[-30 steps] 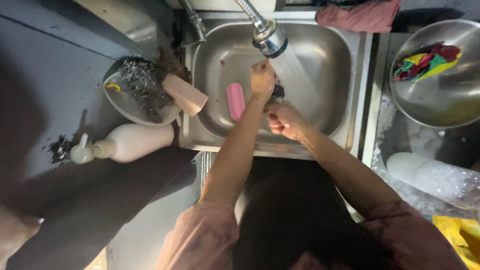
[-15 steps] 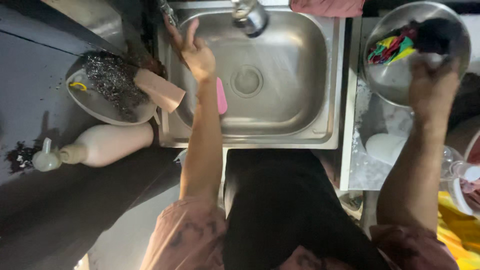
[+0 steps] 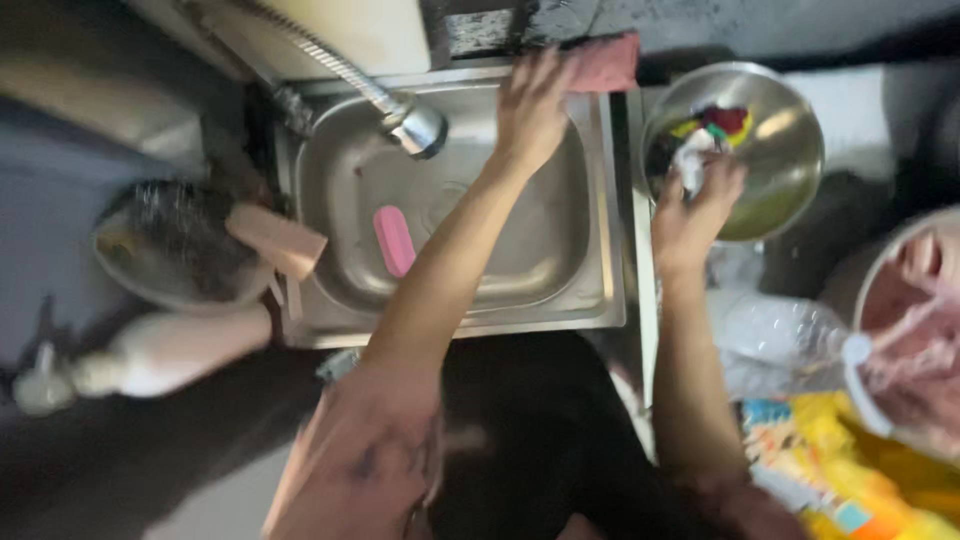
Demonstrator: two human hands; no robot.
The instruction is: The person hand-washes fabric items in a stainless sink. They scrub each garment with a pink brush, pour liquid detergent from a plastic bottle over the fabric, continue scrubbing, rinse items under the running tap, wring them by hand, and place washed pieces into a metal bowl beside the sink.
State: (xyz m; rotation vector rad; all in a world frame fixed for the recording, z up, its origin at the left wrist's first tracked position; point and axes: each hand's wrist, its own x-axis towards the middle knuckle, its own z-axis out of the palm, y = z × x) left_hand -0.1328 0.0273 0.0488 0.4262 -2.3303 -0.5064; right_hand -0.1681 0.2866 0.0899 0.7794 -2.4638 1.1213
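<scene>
White cloth (image 3: 690, 165) crumpled, wet-looking, gripped by right hand (image 3: 693, 215) over steel bowl (image 3: 790, 170).

Stainless steel sink basin (image 3: 560, 280) sat centre, pink oblong bar (image 3: 394, 240) lying inside near left wall. Flexible metal spray tap (image 3: 415, 128) hung over basin. Dark round bowl (image 3: 165, 250) stood left of sink, pale brown block (image 3: 275, 240) propped at rim. Cream pump bottle (image 3: 160, 355) lay on its side below. Clear plastic bottle (image 3: 775, 330) lay right, beside yellow packet (image 3: 830, 460).

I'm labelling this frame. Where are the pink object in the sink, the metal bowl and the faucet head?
pink object (image 3: 393, 240): head view, middle of its top face.
metal bowl (image 3: 790, 170): head view, bare inner wall, right side.
faucet head (image 3: 420, 130): head view, round metal end.
</scene>
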